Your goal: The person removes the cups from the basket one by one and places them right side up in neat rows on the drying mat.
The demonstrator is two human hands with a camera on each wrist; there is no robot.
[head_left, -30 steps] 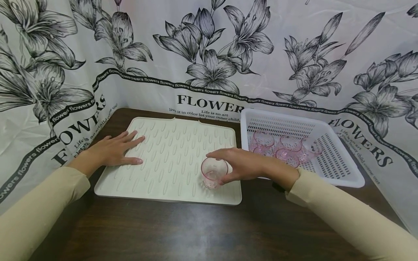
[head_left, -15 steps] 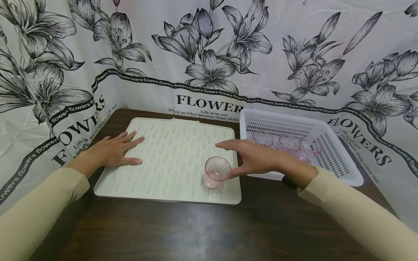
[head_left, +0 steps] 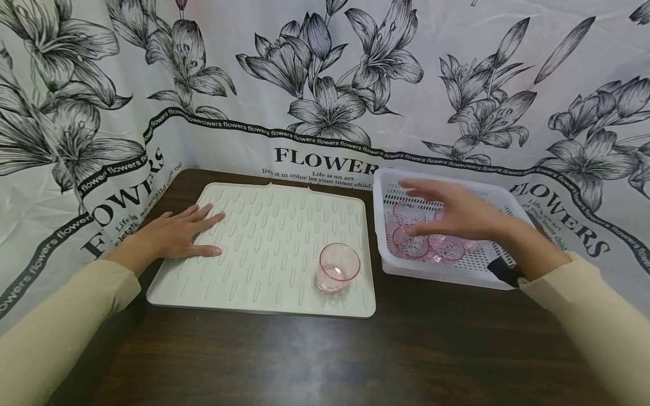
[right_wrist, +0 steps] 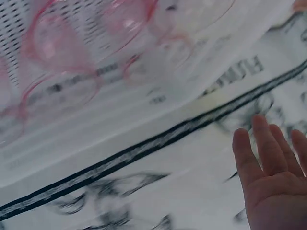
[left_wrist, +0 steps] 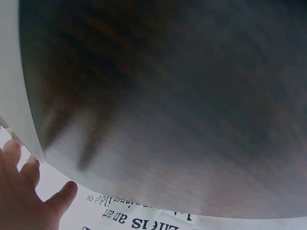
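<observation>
My left hand [head_left: 175, 232] lies flat with fingers spread on the left part of the cream draining mat [head_left: 264, 248]. A clear glass with a pink rim [head_left: 337, 269] stands upright near the mat's right front corner, touched by neither hand. Over the white plastic basket [head_left: 442, 274] hovers my right hand [head_left: 459, 211], fingers extended and thumb apart, holding nothing. Beneath it, several pink glasses [head_left: 410, 243] sit in the basket, partly hidden by the hand. The right wrist view shows the extended fingers [right_wrist: 268, 148] and, blurred, pink glasses [right_wrist: 57, 43].
A dark wooden table [head_left: 304, 361] carries the mat and the basket side by side. Behind and to the left hangs a white cloth [head_left: 213, 73] printed with black flowers and lettering. The basket's rear wall stands close to it.
My right hand has let go of the glass on the mat and moved right, over the basket. The glass stays upright where it was released. My left hand has not moved.
</observation>
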